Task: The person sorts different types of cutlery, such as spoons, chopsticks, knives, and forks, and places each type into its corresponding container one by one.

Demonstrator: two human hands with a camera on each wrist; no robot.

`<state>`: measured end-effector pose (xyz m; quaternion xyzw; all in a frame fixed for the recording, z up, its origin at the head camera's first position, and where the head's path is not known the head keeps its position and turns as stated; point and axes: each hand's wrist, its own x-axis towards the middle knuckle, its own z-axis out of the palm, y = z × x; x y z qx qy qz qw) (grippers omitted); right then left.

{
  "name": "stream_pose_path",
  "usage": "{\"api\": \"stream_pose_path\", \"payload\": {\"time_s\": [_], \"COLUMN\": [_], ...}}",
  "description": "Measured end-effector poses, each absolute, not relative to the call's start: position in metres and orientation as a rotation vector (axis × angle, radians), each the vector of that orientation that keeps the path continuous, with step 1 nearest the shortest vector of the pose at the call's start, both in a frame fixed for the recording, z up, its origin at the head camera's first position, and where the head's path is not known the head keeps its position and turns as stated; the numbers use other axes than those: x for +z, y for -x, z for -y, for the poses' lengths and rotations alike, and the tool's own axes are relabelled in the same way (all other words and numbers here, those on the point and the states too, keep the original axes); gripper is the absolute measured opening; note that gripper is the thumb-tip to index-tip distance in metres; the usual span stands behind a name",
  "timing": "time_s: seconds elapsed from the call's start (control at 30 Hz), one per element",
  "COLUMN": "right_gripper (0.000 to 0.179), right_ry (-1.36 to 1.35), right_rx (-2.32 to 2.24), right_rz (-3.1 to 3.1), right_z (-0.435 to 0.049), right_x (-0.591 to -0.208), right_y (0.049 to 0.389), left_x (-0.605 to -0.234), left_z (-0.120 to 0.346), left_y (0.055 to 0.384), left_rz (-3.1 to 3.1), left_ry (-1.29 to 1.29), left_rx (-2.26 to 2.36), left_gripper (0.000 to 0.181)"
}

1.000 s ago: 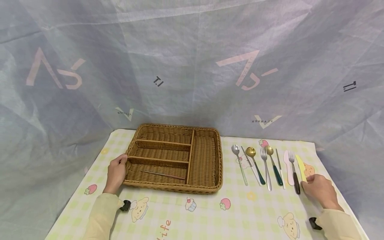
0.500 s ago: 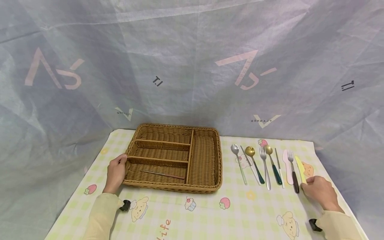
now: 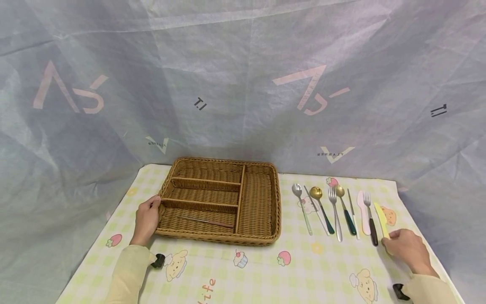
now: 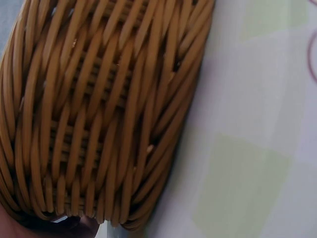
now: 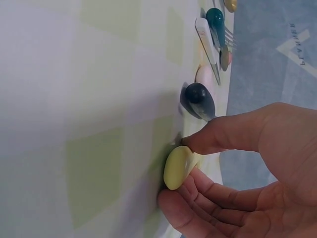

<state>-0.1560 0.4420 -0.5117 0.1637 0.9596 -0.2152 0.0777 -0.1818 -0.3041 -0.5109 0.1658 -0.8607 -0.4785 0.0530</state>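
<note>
My left hand [image 3: 146, 219] grips the left rim of a brown wicker cutlery tray [image 3: 216, 239]. In the left wrist view the woven wall [image 4: 94, 109] fills much of the picture, with only a bit of the hand at the lower left. A thin stick-like utensil with a brown handle [image 3: 220, 223] lies in the tray's front compartment. At the right, my right hand [image 3: 408, 249] pinches the handle end of a yellow knife [image 3: 381, 217] between thumb and fingers. The right wrist view shows the rounded yellow end [image 5: 176, 168] close above the cloth.
Left of the yellow knife lies a row of cutlery: a dark-handled fork [image 3: 370, 217], a pink knife [image 3: 363, 211], a silver fork [image 3: 336, 213], gold spoons [image 3: 316, 193], a silver spoon [image 3: 298, 190] and white-handled sticks. A grey cloth curtain [image 3: 243, 105] hangs behind the checked tablecloth [image 3: 265, 278].
My right hand has drawn slightly toward the table's front edge, and the yellow knife has slid the same way. My left hand and the tray stay in place.
</note>
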Motion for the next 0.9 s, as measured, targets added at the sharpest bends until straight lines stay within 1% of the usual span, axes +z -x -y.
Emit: {"api": "stream_pose_path", "payload": {"time_s": [0.6, 0.9], "right_gripper": [0.042, 0.045], "right_ry": [-0.556, -0.535], "right_rx": [-0.671, -0.680], "right_rz": [-2.840, -2.860], "right_z": [-0.437, -0.430], "right_x": [-0.507, -0.500], "right_y": [0.138, 0.133], "left_x": [-0.512, -0.512], "left_z": [0.305, 0.304], "left_y": [0.181, 0.181], "left_rz": [2.616, 2.610], "left_ry": [-0.501, -0.503], "left_rx": [-1.486, -1.492], "left_gripper": [0.061, 0.061]}}
